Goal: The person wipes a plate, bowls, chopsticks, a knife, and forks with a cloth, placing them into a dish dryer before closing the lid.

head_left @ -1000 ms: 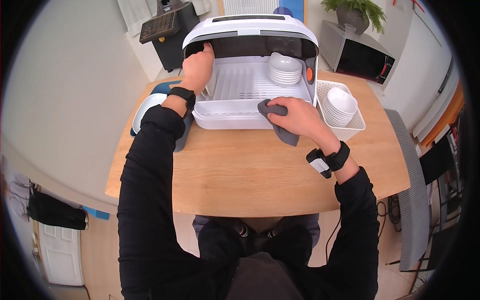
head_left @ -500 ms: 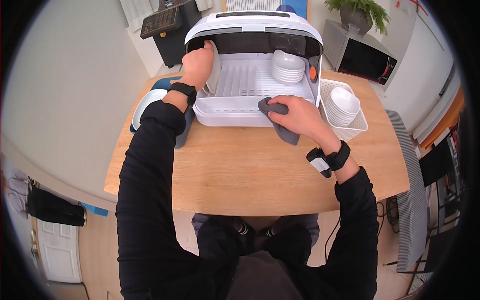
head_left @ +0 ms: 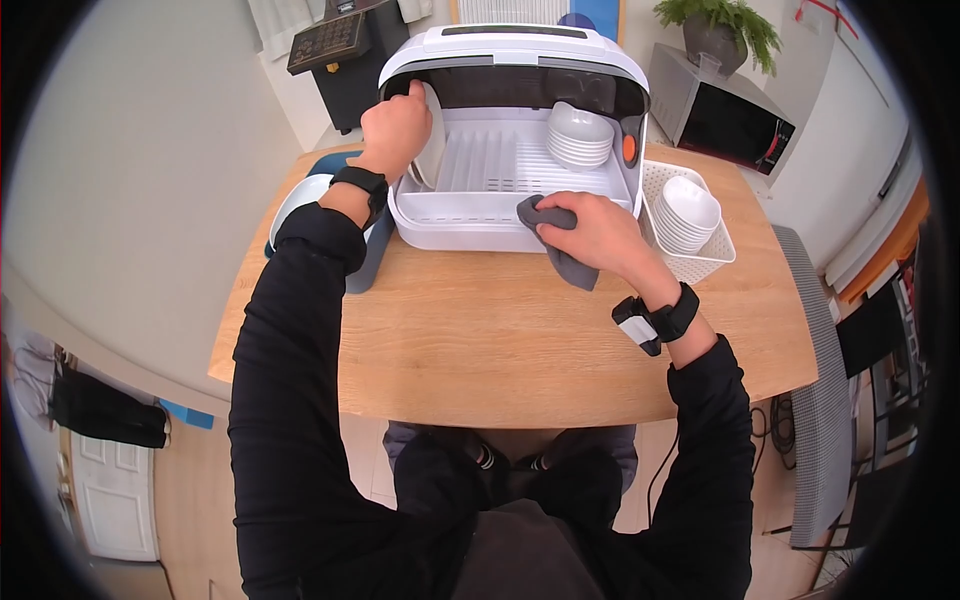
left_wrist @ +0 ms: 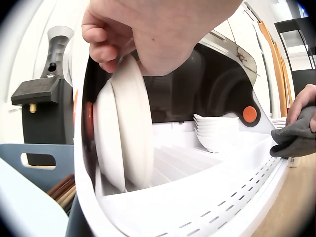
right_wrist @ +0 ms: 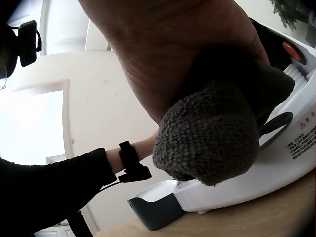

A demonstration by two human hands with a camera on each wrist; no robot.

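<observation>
My left hand (head_left: 398,132) pinches the top edge of a white plate (left_wrist: 132,118). That plate stands upright at the left end of a white dish box (head_left: 465,238) with its dark lid raised. A second plate (left_wrist: 108,140) stands close beside it on the outer side. My right hand (head_left: 600,230) grips a grey cloth (head_left: 573,268) at the box's front rim, the cloth's lower end hanging down. Inside the box on the right sits a stack of white bowls (head_left: 578,143).
A white basket (head_left: 695,265) with stacked bowls (head_left: 688,215) stands right of the box. To the left is a blue-grey bin (head_left: 368,272) with a white dish (head_left: 295,207) and chopsticks (left_wrist: 64,190). Behind are a microwave (head_left: 725,120) and a black dispenser (head_left: 350,80). The wooden table (head_left: 500,340) extends in front.
The head view has shifted slightly. My left hand sits a little further left against the box, so more of the plate shows. My right hand holds the cloth at the same spot.
</observation>
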